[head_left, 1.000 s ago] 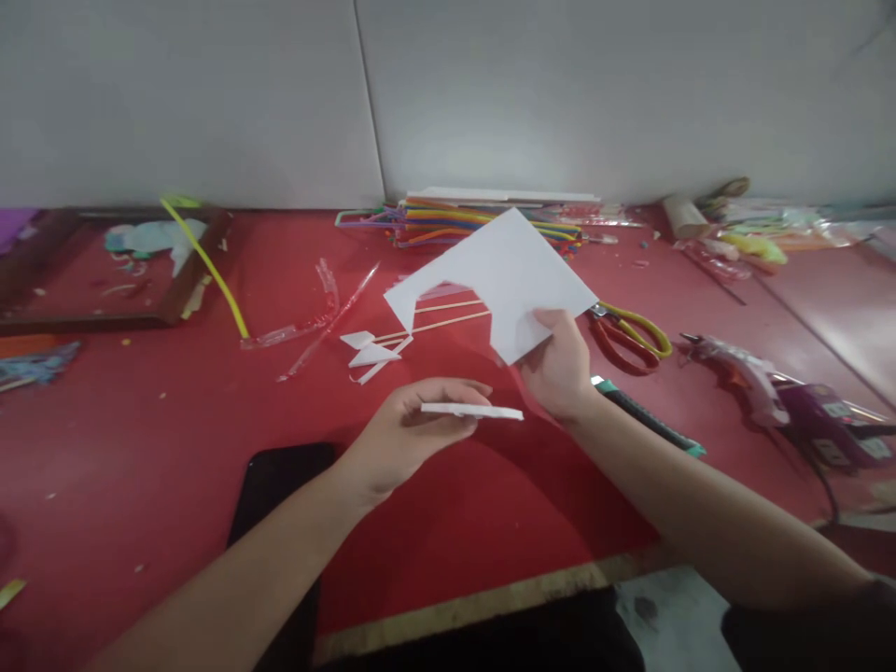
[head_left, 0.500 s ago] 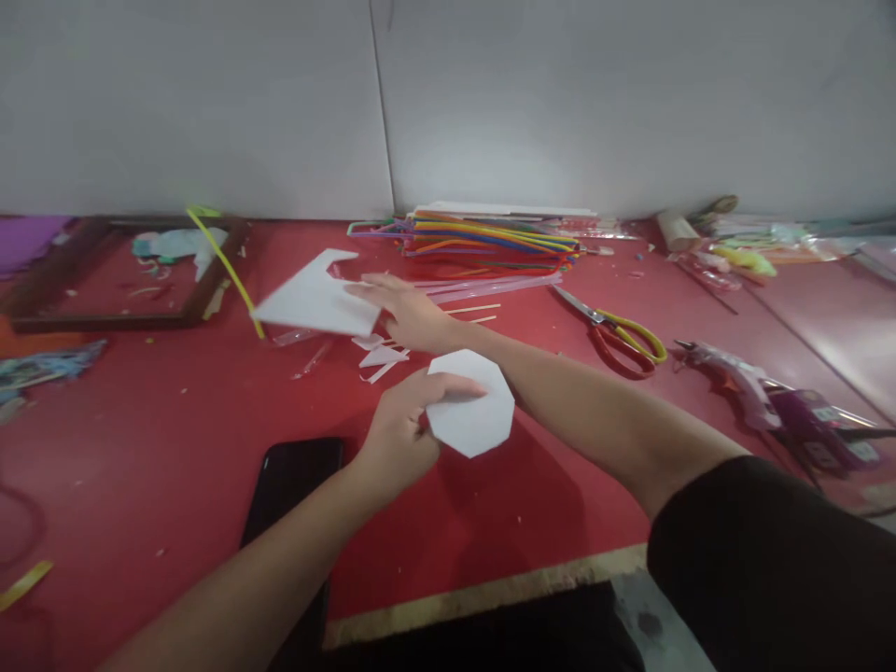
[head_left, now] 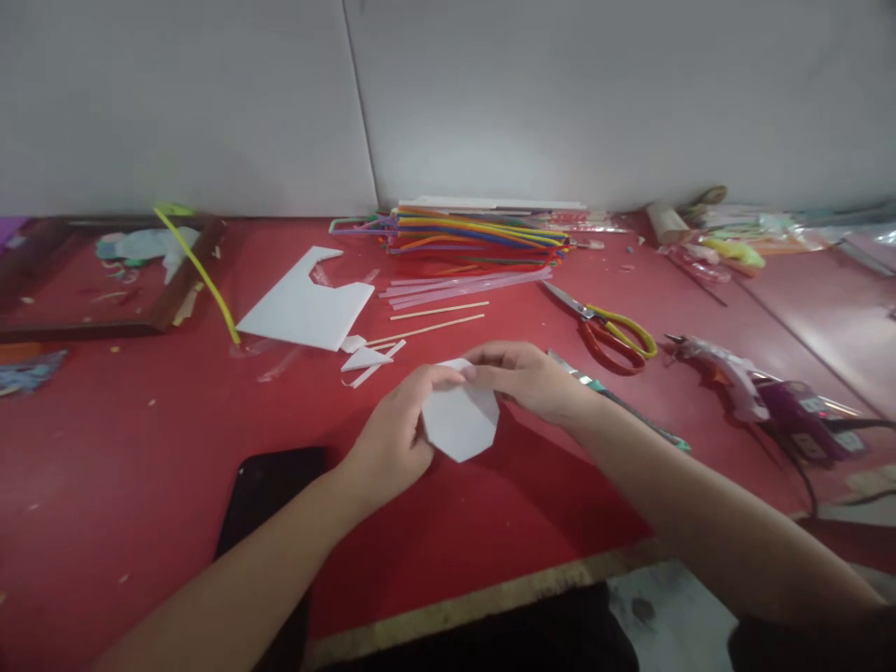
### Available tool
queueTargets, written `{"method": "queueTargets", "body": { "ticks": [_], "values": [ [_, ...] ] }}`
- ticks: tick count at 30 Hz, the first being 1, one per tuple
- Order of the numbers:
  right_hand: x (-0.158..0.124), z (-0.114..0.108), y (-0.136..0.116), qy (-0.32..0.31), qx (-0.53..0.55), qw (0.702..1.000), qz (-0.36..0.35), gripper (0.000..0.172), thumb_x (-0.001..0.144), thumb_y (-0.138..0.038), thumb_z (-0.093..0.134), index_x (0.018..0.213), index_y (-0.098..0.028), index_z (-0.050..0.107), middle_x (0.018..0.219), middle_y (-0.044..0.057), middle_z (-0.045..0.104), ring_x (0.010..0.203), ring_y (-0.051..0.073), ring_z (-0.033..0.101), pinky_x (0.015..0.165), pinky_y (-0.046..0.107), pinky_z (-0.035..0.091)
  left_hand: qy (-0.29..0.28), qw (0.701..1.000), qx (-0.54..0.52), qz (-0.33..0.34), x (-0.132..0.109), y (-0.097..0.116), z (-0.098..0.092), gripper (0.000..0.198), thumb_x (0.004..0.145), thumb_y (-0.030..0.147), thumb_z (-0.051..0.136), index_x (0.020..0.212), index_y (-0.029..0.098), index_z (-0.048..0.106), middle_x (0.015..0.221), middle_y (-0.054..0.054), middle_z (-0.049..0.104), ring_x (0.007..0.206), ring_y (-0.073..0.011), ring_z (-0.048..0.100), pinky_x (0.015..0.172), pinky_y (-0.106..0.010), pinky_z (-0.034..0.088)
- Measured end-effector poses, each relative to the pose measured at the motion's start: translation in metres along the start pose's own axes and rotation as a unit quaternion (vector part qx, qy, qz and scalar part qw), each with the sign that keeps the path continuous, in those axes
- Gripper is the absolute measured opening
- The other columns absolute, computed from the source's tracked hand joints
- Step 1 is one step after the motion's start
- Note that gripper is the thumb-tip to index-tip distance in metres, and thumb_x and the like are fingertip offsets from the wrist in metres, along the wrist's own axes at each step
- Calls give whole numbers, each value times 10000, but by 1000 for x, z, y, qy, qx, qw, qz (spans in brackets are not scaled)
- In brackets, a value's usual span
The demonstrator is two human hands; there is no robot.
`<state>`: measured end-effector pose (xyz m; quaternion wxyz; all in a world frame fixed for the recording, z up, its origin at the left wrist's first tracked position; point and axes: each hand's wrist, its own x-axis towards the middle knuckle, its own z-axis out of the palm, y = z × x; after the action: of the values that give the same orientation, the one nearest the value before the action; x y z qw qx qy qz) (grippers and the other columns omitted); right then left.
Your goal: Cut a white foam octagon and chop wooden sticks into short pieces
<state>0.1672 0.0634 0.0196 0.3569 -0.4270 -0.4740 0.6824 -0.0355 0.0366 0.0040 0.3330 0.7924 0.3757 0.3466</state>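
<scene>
A small white octagonal card (head_left: 462, 420) is held above the red table between both hands. My left hand (head_left: 396, 434) grips its left side, thumb on top and fingers underneath. At the upper right edge, my right hand (head_left: 528, 378) pinches the card between thumb and fingers. Beyond them lies a larger white sheet (head_left: 301, 303) with a notch cut from its top edge. Small white offcuts (head_left: 369, 358) rest between that sheet and my left hand, beside thin wooden sticks (head_left: 438, 327).
Yellow-and-red-handled scissors (head_left: 606, 327) lie right of centre, with a cutter (head_left: 630, 411) behind my right forearm. A glue gun (head_left: 721, 369) is farther right. Bundled coloured pipe cleaners (head_left: 483, 238) sit by the wall. A black phone (head_left: 270, 490) lies under my left forearm.
My right hand has let go of the larger white sheet, which now lies flat on the table. It has come back toward me and taken hold of the octagonal card alongside my left hand.
</scene>
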Motion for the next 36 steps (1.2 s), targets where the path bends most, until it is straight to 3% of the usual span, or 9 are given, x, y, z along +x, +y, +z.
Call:
{"method": "queueTargets", "body": {
  "ticks": [3,6,8,10,13,16,22,26,36],
  "values": [
    [-12,-10,16,81,98,992,-22,197,709,-303,802,810,-156,718,740,14,708,633,118,624,582,238,484,54,997,48,-38,0,3,10,579,819,59,487,1368,161,333,1214,-147,580,1008,-219,624,823,-355,543],
    [-6,-26,26,158,218,961,-55,190,705,-313,805,752,-188,669,670,-37,672,592,101,613,544,213,502,92,975,202,-22,-10,23,26,405,891,88,428,1296,83,438,1216,-200,584,1133,-294,567,941,-470,488],
    [1,-34,28,185,256,946,-69,183,733,-325,780,772,-213,641,728,-58,686,657,94,637,581,196,533,21,965,259,31,-22,41,38,386,915,137,440,1293,63,471,1248,-207,592,1171,-329,547,974,-505,459],
    [6,-37,29,196,284,936,-66,154,772,-318,741,807,-220,628,768,-58,703,685,96,653,580,192,553,-113,959,228,124,-35,55,47,400,950,281,447,1294,86,500,1301,-168,595,1208,-322,537,1024,-495,427],
    [9,-34,29,198,312,928,-46,88,830,-282,671,841,-211,619,758,-41,715,653,110,665,532,205,568,-307,900,147,272,-44,54,52,460,969,523,367,1329,273,506,1455,-4,495,1357,-243,416,1144,-457,295],
    [8,-31,29,202,328,922,-35,46,865,-247,618,851,-203,610,754,-34,722,643,113,672,521,208,576,-356,888,174,232,-34,32,41,491,978,536,321,1426,351,394,1549,54,334,1437,-238,287,1180,-471,181],
    [8,-33,29,196,342,919,-27,56,886,-237,581,908,-199,616,791,-34,726,674,110,678,589,225,599,-302,890,319,127,3,-23,-13,663,959,581,309,1523,253,188,1566,-41,276,1463,-260,209,1179,-488,33],
    [11,-35,33,178,334,925,-24,63,850,-258,630,836,-216,586,808,-26,715,728,123,682,647,235,596,-203,877,433,55,11,-48,-47,659,976,561,238,1525,198,204,1560,-92,298,1466,-296,184,1161,-536,16],
    [13,-35,36,172,298,938,-38,215,769,-326,703,708,-224,524,739,-9,660,757,162,657,626,259,558,-159,906,385,72,15,-68,-83,634,901,583,440,1450,268,393,1515,-106,389,1442,-353,240,1137,-636,26]
  ]
}}
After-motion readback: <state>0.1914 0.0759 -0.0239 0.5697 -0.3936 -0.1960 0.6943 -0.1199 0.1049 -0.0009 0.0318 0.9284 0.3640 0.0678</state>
